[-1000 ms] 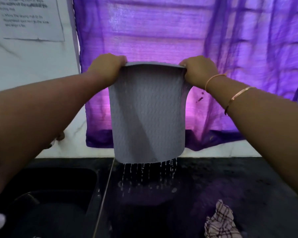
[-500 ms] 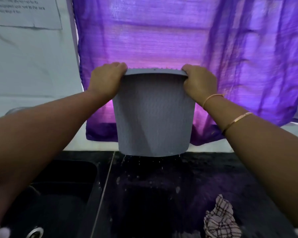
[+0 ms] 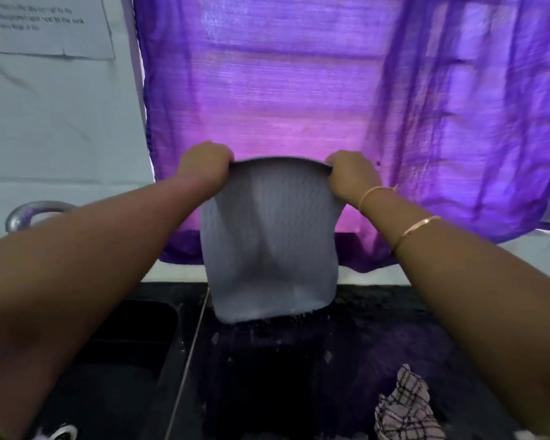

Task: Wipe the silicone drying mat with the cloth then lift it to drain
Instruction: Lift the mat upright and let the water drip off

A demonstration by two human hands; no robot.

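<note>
On the far left I see the dark sink (image 3: 86, 350) set into the desk (image 3: 378, 338), its drain low in the corner. My left hand (image 3: 204, 163) is clamped on the upper left corner of the silicone drying mat (image 3: 270, 242), fingers curled over its top edge. The mat hangs straight down from that edge, long axis vertical, its bottom edge at or just above the wet desk right of the sink's rim; I cannot tell whether it touches. My right hand (image 3: 351, 174) is closed on the upper right corner, level with the left, so both grips sit above the mat and equally near it. I judge the draining step is under way; shifting left would put the drips into the sink. The checked cloth (image 3: 405, 408) lies crumpled at the near right edge of the desk, well apart from the mat.
</note>
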